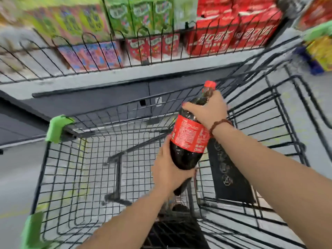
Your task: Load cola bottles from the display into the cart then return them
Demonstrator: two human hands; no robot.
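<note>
A large cola bottle [188, 139] with a red cap and red label is held tilted above the black wire shopping cart [77, 169]. My left hand [168, 169] cups its dark lower body from the left. My right hand [208, 112], with a bead bracelet on the wrist, wraps the shoulder just below the neck. The cart basket under the bottle shows no goods inside. A second dark shape under the bottle's base is too hidden to identify.
A display shelf with a black wire fence [125, 49] runs across the top, holding red cola cartons [224, 38] at right and green and pink cartons [93, 54] at left. Green corner guards [57, 128] mark the cart's left side. A dark placard [226, 169] hangs at the cart's right.
</note>
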